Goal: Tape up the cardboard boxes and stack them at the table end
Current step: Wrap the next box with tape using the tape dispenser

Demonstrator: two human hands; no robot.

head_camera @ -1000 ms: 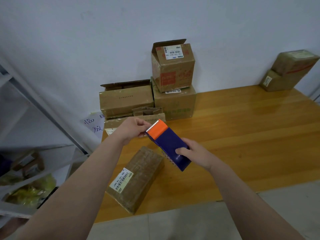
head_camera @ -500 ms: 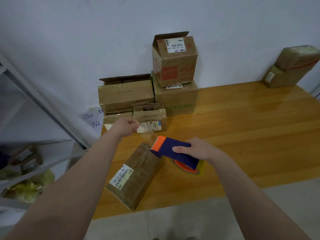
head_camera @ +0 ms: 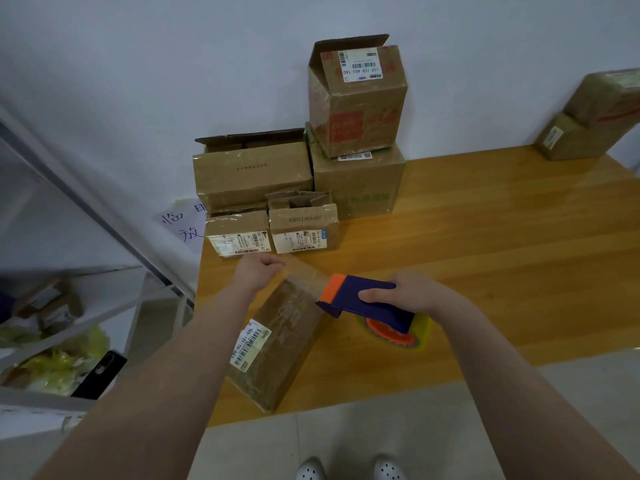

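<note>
Boxes, cardboard: eight in view.
- One near box, lying flat and askew at the front left of the tabletop, with a white barcode label on its top face.
- Five clustered against the wall at the back left: a wide box with a raised flap; a left small box and a right small box side by side in front of it, both labelled; a green-printed box to the right; and a red-printed box stacked on that one, flap up.
- Two at the far right end, an upper box resting on a lower box.

Tape dispenser: one, with a blue body, orange front edge and orange hub, held low at the near box's far right corner.

Tape strip: one, clear, running from the dispenser mouth across the far end of the near box.

Hands: two. The right hand grips the dispenser body from above, fingers wrapped round it. The left hand, fingers curled, pinches the strip's free end.

Tabletop: glossy orange-brown wood. The wall is pale and plain, with one handwritten paper note low on it. A white shelf unit stands at left, carrying yellow bags and one black phone. The floor is grey, with two white shoes at the bottom edge.
</note>
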